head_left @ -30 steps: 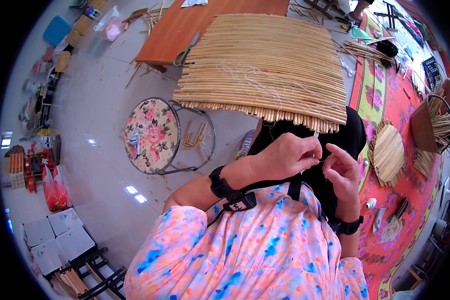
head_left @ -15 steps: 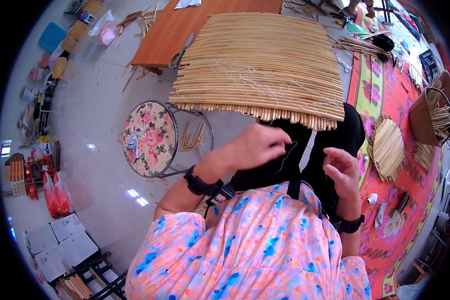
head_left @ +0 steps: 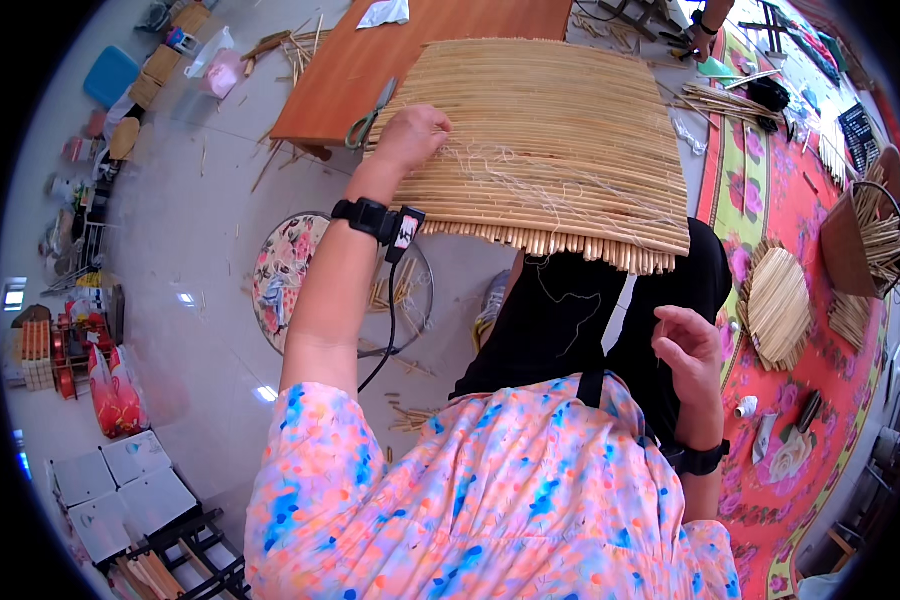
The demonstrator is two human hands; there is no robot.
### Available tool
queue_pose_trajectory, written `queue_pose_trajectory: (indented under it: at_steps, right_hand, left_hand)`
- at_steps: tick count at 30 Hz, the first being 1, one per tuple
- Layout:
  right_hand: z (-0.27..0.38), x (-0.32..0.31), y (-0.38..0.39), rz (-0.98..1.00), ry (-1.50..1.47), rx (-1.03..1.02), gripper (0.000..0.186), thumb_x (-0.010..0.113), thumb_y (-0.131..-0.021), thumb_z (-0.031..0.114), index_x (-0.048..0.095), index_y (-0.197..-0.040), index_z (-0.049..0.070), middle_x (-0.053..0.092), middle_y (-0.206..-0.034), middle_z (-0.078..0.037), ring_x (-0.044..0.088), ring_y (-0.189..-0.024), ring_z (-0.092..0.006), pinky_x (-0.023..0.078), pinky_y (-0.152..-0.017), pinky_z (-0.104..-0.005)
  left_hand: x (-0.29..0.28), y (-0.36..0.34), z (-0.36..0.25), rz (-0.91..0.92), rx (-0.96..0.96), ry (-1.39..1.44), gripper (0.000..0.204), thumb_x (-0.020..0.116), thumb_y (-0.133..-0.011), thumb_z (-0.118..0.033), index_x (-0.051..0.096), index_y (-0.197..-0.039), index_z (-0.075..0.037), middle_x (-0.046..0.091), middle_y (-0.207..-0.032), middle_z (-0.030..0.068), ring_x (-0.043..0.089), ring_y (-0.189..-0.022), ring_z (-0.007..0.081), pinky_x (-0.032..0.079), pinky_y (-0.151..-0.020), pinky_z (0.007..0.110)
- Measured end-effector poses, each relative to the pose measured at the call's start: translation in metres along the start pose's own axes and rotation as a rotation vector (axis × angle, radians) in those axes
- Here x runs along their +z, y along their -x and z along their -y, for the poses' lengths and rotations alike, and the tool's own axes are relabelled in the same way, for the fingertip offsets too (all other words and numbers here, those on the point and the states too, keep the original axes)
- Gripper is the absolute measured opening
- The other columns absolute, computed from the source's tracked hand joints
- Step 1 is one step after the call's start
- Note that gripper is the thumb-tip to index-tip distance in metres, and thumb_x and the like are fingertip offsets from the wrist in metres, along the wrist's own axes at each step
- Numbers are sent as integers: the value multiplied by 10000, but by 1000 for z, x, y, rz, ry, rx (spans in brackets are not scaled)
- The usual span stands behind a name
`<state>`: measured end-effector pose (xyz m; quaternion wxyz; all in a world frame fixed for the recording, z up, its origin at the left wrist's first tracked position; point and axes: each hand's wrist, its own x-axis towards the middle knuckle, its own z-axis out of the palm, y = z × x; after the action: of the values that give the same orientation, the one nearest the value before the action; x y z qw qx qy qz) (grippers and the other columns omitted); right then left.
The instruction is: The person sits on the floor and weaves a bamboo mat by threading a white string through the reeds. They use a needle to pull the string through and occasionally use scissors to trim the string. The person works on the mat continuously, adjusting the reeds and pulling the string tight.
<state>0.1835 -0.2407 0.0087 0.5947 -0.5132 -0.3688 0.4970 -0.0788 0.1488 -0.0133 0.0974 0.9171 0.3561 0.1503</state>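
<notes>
A mat of straw-coloured sticks [head_left: 550, 110] lies partly over my knees and partly on the orange-brown table. Loose white thread [head_left: 500, 170] tangles across its surface. My left hand [head_left: 412, 138] is over the mat's left side, fingers drawn together; what they pinch, if anything, is too small to make out. Beside that hand, scissors [head_left: 360, 130] with green handles rest at the table's edge. My right hand [head_left: 690, 345] is raised above my right thigh, fingers curled toward the thumb, with something thin and pale just visible below the fingertips. One thread strand [head_left: 575, 295] hangs over my dark trousers.
A round floral stool [head_left: 288, 262] stands to the left, partly behind my left forearm. On the red floral floor cloth [head_left: 795, 190] lie an oval stick mat [head_left: 778, 305] and a white spool [head_left: 746, 406]. A basket of sticks [head_left: 863, 235] and another person's hand [head_left: 703, 40] are farther right.
My left hand has moved up and away from my lap to the mat's left side. My right hand has barely moved. The other person's hand has come further into view.
</notes>
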Motion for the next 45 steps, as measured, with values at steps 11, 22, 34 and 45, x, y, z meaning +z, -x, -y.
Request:
queue_pose_trajectory:
  at_steps: [11, 22, 34, 45]
  right_hand:
    - [1, -1, -2, 3, -40, -32, 315, 657, -794, 11, 576, -1096, -25, 542, -738, 6, 489, -650, -54, 376, -561, -169]
    - [1, 0, -3, 3, -56, -29, 293, 638, -799, -2, 582, -1085, -22, 547, -748, 6, 482, -634, -46, 367, -548, -168]
    - [3, -1, 2, -2, -67, -20, 298, 646, -790, -11, 585, -1081, -19, 552, -752, 5, 491, -651, -47, 382, -573, -165]
    - [7, -4, 3, -9, -54, -23, 288, 642, -791, -10, 588, -1074, -12, 544, -742, 8, 489, -649, -47, 374, -562, -165]
  left_hand:
    - [1, -12, -2, 66, -82, 96, 139, 576, -788, -171, 625, -836, -50, 634, -843, 136, 599, -826, 308, 472, -731, 390]
    - [-51, 16, -47, 161, -47, 358, 118, 587, -800, -130, 615, -812, -17, 595, -692, 55, 544, -650, 138, 441, -614, 288]
    - [4, -11, -23, 78, -422, -33, 214, 624, -698, -280, 701, -745, -86, 660, -736, 134, 639, -716, 279, 500, -669, 368]
    - [19, -37, -24, 107, -499, 99, 267, 606, -729, -259, 674, -818, -17, 661, -811, 175, 637, -780, 324, 504, -723, 388]
